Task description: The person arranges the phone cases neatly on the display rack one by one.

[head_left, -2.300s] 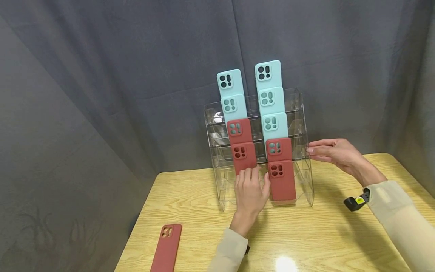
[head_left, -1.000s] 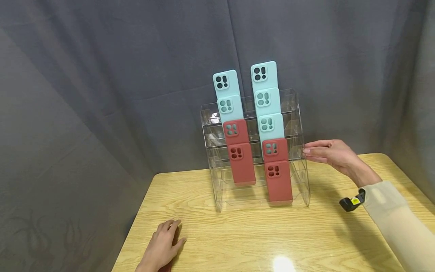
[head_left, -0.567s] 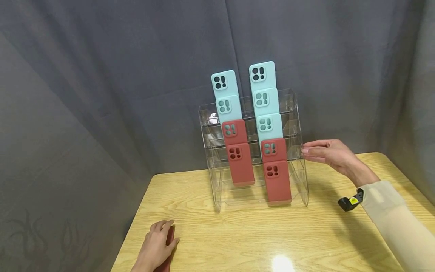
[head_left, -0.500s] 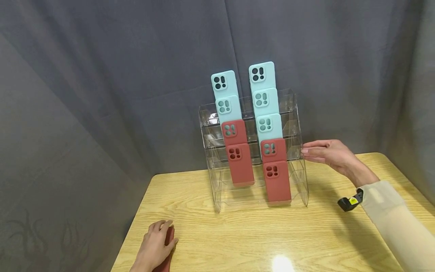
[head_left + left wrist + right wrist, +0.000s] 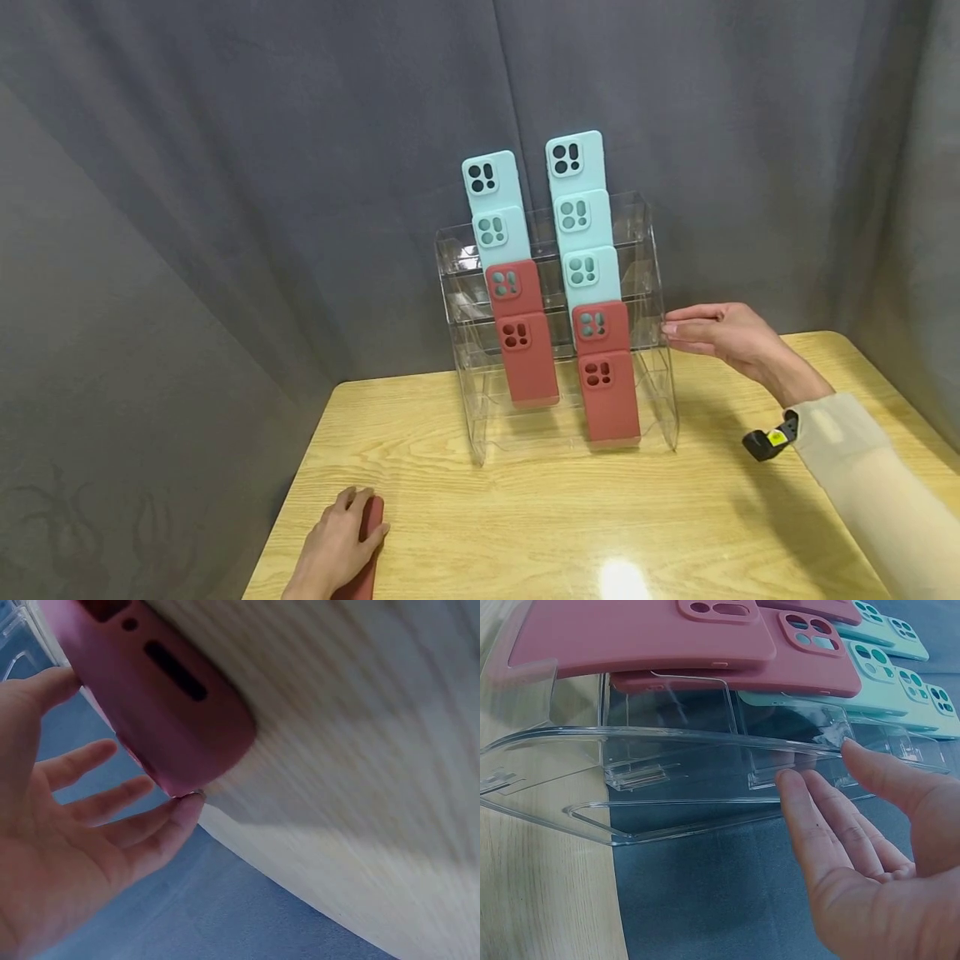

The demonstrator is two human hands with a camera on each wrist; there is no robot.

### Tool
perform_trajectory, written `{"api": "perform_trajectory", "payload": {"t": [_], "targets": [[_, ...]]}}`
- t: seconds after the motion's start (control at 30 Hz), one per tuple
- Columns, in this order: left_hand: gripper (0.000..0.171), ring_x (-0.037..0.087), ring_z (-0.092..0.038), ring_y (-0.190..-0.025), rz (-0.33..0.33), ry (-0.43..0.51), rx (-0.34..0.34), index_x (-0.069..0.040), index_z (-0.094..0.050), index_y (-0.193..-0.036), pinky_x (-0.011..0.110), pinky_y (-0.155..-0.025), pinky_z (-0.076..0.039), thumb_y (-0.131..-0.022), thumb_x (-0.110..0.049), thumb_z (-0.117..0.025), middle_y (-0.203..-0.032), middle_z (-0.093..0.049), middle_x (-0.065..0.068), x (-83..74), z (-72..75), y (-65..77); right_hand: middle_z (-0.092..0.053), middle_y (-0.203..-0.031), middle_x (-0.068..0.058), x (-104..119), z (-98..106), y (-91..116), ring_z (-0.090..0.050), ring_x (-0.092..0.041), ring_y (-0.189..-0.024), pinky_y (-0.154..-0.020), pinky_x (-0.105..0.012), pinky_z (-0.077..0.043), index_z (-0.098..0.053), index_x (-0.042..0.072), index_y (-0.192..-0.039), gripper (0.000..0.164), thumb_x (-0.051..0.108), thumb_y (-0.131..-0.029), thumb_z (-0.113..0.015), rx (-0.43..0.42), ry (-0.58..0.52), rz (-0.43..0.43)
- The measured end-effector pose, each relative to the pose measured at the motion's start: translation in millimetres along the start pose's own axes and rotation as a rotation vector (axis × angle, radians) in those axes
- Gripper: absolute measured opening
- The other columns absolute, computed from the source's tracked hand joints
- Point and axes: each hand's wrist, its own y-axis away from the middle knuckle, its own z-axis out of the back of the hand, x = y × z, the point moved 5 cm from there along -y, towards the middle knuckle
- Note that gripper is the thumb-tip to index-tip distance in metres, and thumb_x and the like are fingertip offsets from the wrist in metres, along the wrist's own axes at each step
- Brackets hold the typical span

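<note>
At the table's front left, my left hand [image 5: 337,537] lies over a red phone case [image 5: 367,567], fingers at its far edge and thumb along its right side. The left wrist view shows the end of that phone case [image 5: 165,697] with cutouts, thumb and fingertips at its edge. A clear acrylic display rack [image 5: 468,375] stands mid-table, holding two columns of cases, light blue above and red below. My right hand [image 5: 731,337] touches its right side panel with straight fingers. In the right wrist view, thumb and fingertips of the right hand [image 5: 877,855] meet the clear panel.
The light wood table [image 5: 465,517] ends at a grey curtain [image 5: 390,167] behind and at both sides. A black wrist camera [image 5: 768,442] is strapped below my right sleeve. The lowest red case [image 5: 609,408] sits in the rack's bottom tier, right column.
My left hand has left the lowest red case in the rack's left column and come down to the red case on the table, gripping it. My right hand stays at the rack's side.
</note>
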Motion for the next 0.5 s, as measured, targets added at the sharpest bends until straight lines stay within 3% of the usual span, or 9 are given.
{"api": "perform_trajectory", "payload": {"t": [0.33,0.5], "targets": [[0.071,0.051,-0.058,-0.123,0.073,0.013,0.096,-0.008,-0.056,-0.148,0.068,-0.084,-0.058,-0.096,-0.053,-0.072,-0.142,-0.055,0.028,4.8,-1.4,-0.2,-0.079,-0.106,0.013,1.2,-1.0,-1.3,-0.077,-0.007,-0.103,-0.095,-0.023,-0.064,-0.048,-0.011,-0.148,0.064,0.018,-0.098,-0.077,-0.004,0.008,-0.009],[0.069,0.053,-0.055,-0.125,0.099,0.048,0.126,-0.009,-0.056,-0.149,0.068,-0.083,-0.057,-0.096,-0.049,-0.073,-0.145,-0.054,0.028,3.5,0.4,-1.7,-0.079,-0.106,0.013,1.9,-0.6,-0.8,-0.077,-0.006,-0.103,-0.094,-0.022,-0.064,-0.048,-0.011,-0.148,0.064,0.018,-0.098,-0.076,-0.002,0.009,-0.003]]}}
